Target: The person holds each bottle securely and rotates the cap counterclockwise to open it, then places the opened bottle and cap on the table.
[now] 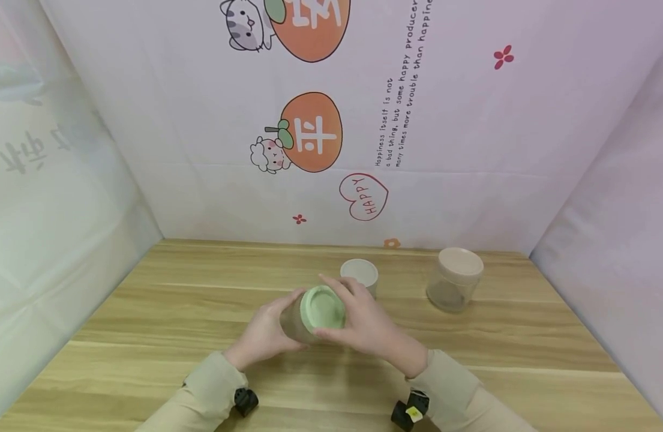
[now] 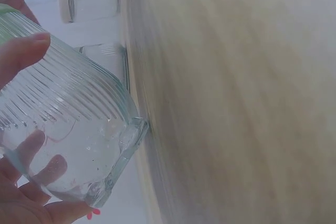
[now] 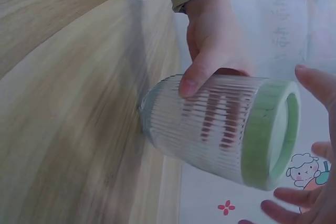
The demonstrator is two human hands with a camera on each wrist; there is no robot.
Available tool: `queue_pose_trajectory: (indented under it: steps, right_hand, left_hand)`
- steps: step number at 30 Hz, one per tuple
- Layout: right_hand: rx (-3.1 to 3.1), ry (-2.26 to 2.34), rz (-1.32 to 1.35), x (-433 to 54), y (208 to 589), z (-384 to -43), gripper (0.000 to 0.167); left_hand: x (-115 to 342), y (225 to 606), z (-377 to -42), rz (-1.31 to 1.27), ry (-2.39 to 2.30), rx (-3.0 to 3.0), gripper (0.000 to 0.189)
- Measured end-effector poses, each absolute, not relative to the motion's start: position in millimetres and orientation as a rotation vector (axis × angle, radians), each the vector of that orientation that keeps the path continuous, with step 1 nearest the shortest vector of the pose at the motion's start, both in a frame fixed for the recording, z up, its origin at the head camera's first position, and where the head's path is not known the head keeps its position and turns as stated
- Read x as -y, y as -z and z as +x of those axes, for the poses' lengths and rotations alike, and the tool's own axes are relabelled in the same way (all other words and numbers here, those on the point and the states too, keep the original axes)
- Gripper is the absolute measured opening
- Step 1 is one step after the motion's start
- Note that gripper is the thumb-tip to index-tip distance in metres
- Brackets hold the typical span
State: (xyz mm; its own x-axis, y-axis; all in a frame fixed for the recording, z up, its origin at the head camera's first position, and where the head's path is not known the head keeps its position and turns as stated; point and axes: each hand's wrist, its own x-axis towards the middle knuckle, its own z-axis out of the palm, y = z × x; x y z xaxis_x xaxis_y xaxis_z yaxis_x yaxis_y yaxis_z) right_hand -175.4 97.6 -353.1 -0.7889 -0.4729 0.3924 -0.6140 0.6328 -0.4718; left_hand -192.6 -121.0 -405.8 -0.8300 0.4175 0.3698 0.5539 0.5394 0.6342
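Observation:
A clear ribbed glass jar [image 1: 291, 324] leans to one side, its bottom edge close at the wooden table in both wrist views. My left hand [image 1: 263, 333] grips its body, with the thumb on one side and fingers showing through the glass in the right wrist view. The pale green lid [image 3: 268, 135] sits on the jar's mouth, turned toward my right side. Around that lid my right hand [image 1: 371, 324] spreads its thumb and fingers; a gap shows between them and the rim in the right wrist view.
Just beyond my right hand stands a jar with a white lid [image 1: 359, 272]. Farther right is a clear jar with a beige lid [image 1: 455, 279]. White printed cloth [image 1: 444, 204] walls the table [image 1: 180, 300] at the back and both sides.

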Motion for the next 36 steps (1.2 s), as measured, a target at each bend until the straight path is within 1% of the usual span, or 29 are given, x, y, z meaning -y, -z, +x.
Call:
queue_pose_trajectory:
  steps: [4, 10, 14, 19, 31, 36]
  right_hand:
    - [2.667, -0.871, 0.773, -93.7, 348.3, -172.1, 0.083]
    - [2.722, -0.8, 0.677, -86.8, 341.7, -167.4, 0.081]
    - [2.766, -0.747, 0.655, -84.2, 340.3, -167.8, 0.075]
    - [2.753, -0.726, 0.699, -84.3, 341.6, -168.9, 0.068]
    - [2.678, -0.75, 0.897, -92.3, 343.3, -169.8, 0.069]
    - [2.636, -0.734, 1.015, -96.4, 345.0, -171.7, 0.073]
  left_hand:
    - [120.5, 405.0, -192.0, -0.834, 1.142, 2.603, 0.095]
    - [120.2, 404.7, -191.8, -0.847, 1.128, 2.603, 0.095]
    - [120.1, 404.2, -191.5, -0.847, 1.121, 2.603, 0.095]
    - [120.6, 404.5, -191.7, -0.851, 1.138, 2.599, 0.095]
    - [119.6, 404.9, -191.7, -0.853, 1.144, 2.618, 0.095]
    - [119.1, 405.4, -191.4, -0.837, 1.149, 2.626, 0.095]
